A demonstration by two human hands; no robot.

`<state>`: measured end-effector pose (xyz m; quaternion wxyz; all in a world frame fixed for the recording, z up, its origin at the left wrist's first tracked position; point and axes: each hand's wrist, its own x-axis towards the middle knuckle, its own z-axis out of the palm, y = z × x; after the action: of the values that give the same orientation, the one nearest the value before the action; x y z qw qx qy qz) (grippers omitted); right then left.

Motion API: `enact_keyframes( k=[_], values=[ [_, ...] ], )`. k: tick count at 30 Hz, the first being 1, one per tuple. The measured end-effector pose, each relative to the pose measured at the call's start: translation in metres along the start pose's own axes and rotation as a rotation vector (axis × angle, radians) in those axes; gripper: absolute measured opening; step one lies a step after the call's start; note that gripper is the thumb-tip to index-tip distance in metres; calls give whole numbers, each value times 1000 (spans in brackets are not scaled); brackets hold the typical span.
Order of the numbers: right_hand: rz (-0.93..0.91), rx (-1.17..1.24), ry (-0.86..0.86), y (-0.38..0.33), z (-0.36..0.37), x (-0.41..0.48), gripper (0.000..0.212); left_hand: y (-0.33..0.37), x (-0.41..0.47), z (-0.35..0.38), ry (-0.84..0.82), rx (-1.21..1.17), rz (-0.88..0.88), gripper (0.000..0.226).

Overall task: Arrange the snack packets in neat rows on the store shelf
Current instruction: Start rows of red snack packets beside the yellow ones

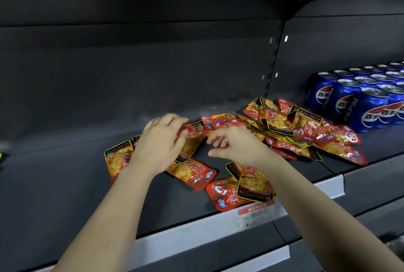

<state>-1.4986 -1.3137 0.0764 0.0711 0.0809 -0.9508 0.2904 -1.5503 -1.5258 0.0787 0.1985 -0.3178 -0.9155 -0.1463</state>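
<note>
Snack packets (295, 132) in orange and red lie loose on the dark store shelf (65, 184), not in rows. Most are heaped in a jumble on the right part of the shelf, overlapping one another at all angles. A few lie flat and apart nearer the front edge. One (118, 158) is left of the hands, one (192, 173) is between the forearms, and two overlapping ones (244, 188) sit at the near lip above a red and white price label (253, 211).

The left hand (161, 140) lies palm down with its fingers mostly straight, pointing toward the far wall. Its thumb rests on a tilted packet (191, 143) at the left end of the heap. The right hand (236, 144) hovers just right of that packet, with its fingers loosely curled and its thumb stretched out. Nothing shows between them, and I cannot tell whether the fingertips touch the packet's edge.

Blue soda cans (360, 101) stand upright in tight rows at the far right, just beside the heap. A slotted upright rail (273, 59) runs up the back wall behind the packets.
</note>
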Motion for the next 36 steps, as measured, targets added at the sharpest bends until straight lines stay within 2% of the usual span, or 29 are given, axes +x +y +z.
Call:
enact_keyframes(
  k=[6,11,15,19,21,27,33,36],
  values=[
    [0,3,-61,0,-3,3,26,-3,-2,2,-41,-21,-30,47],
    [12,-19,-302,5,-24,-7,23,0,-2,2,-41,-55,-13,47],
    [30,-10,-398,5,-30,-9,32,2,-1,3,-45,-77,6,49],
    [32,-29,-470,5,-30,-7,30,2,-2,3,-44,-104,-5,48],
    [16,-18,-407,4,-29,-3,28,2,-2,3,-38,-115,-11,47],
    [-26,62,-69,2,-31,12,15,1,-3,2,-15,-208,-43,45],
    [22,382,212,-6,-28,22,10,7,-4,-2,-29,-417,-91,57],
    [72,622,250,-13,-26,24,6,15,-6,-6,-111,-625,-143,45]
  ],
)
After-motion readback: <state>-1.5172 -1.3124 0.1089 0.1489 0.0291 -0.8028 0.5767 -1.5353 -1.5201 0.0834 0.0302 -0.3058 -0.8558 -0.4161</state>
